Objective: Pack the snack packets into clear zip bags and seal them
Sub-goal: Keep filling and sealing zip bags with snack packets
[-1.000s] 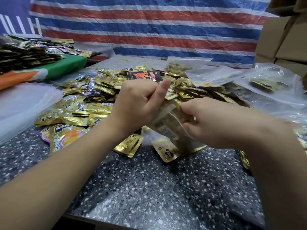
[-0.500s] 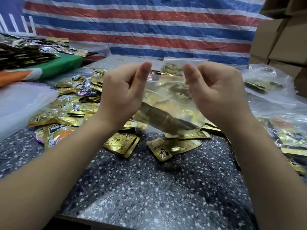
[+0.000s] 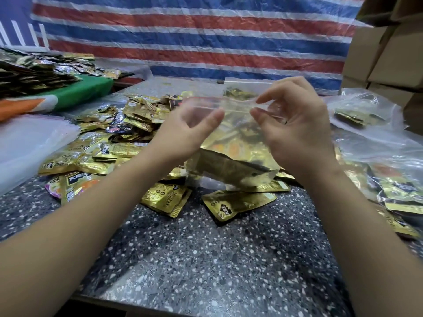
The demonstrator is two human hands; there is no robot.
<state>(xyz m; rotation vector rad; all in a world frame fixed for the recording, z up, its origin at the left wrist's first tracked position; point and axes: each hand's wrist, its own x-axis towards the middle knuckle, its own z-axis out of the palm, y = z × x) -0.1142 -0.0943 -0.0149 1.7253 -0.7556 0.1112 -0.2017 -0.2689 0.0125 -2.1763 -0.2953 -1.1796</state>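
Observation:
I hold a clear zip bag (image 3: 231,133) upright above the pile, with several gold snack packets (image 3: 231,171) lying in its bottom. My left hand (image 3: 183,136) grips the bag's top left corner; its fingers are blurred. My right hand (image 3: 297,129) pinches the zip strip (image 3: 231,103) at the top right between thumb and forefinger. The strip runs stretched between the two hands. Loose gold snack packets (image 3: 238,202) lie on the speckled table (image 3: 206,259) just below the bag.
A heap of gold and dark packets (image 3: 119,133) spreads left of my hands. Empty clear bags (image 3: 25,143) are stacked at far left. Filled plastic bags (image 3: 377,138) lie at right, cardboard boxes (image 3: 389,53) behind them. A green cloth (image 3: 75,92) carries more packets.
The bag came up off the pile and both hands moved apart along its top edge. Fingers that were closed tight on the top are now looser, the right pinching the strip.

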